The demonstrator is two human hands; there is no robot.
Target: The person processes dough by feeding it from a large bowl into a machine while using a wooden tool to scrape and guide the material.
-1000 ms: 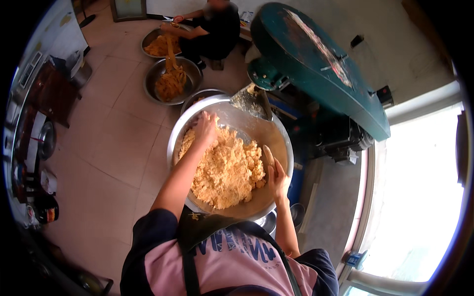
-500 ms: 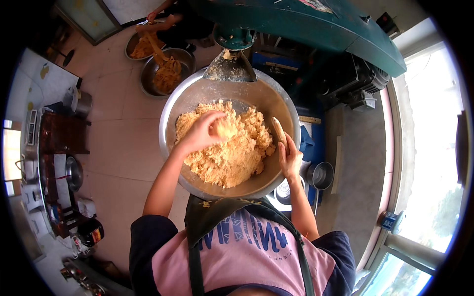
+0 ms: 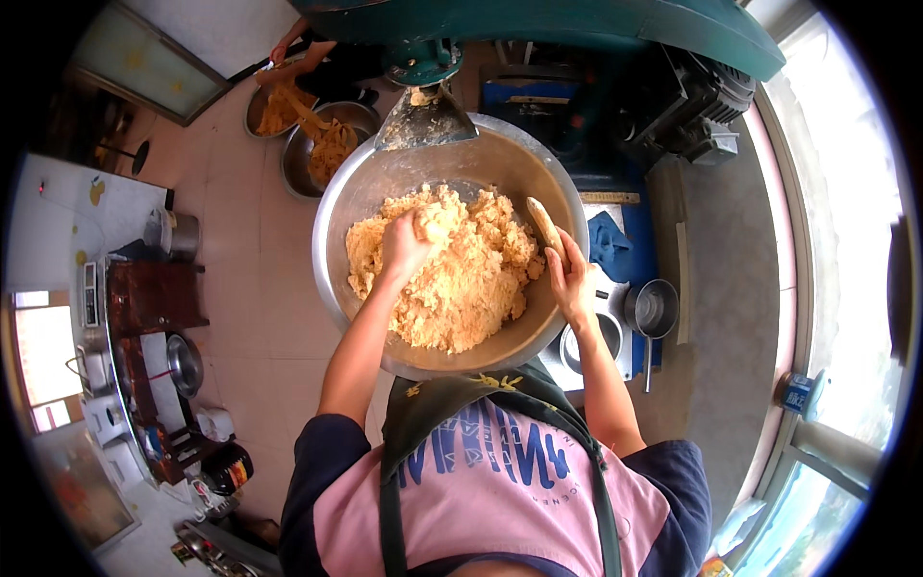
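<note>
A large steel bowl (image 3: 327, 240) holds crumbly pale-orange dough (image 3: 466, 308). My left hand (image 3: 409, 240) is closed around a clump of that dough at the upper middle of the pile, its fingertips partly hidden. On the bowl's right side, my right hand (image 3: 570, 279) grips a pale, dough-smeared wooden stick (image 3: 543, 223) that leans along the inner wall. A dirty metal chute (image 3: 423, 125) of a green machine (image 3: 538, 19) hangs over the bowl's back edge.
A co-worker's hands (image 3: 293, 67) are at basins (image 3: 288, 159) of orange strips at back left. A saucepan (image 3: 652, 313) and blue cloth (image 3: 608, 245) lie to the right. A cluttered counter (image 3: 154, 284) lines the left; a window (image 3: 836, 144) is far right.
My left hand has moved from the back-left of the bowl toward the middle and closed on dough. My right hand keeps its hold on the stick. The view has shifted.
</note>
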